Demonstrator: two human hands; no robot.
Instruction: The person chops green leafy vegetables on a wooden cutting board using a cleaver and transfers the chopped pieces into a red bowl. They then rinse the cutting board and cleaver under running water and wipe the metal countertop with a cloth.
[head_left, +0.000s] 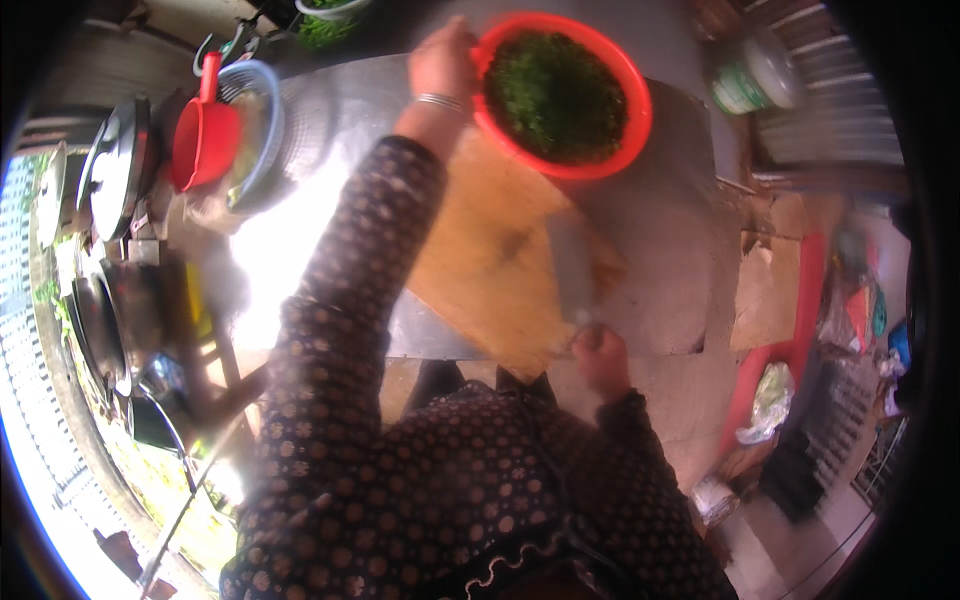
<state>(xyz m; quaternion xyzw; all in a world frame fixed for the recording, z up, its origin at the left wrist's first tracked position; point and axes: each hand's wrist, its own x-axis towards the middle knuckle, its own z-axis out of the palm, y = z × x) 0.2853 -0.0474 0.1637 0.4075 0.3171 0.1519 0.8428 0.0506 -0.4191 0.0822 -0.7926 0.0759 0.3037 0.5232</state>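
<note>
Beyond the wooden cutting board (480, 240), my left hand (444, 64) grips the left rim of a red plastic basin (641, 112). Chopped dark green leaves (555, 97) fill much of the basin. My right hand (604, 360), near the board's lower right corner, is closed on the handle of a cleaver (571, 262). The cleaver's wide blade, blurred, points away from me over the right part of the board. The board lies turned at an angle on a metal-topped table (667, 277).
A blue plastic colander (274, 120) and a red scoop (206, 146) stand at the table's left. Lidded pots (124, 169) are farther left. A white tub with a green label (757, 82) is at the upper right. Cardboard (769, 292) lies right of the table.
</note>
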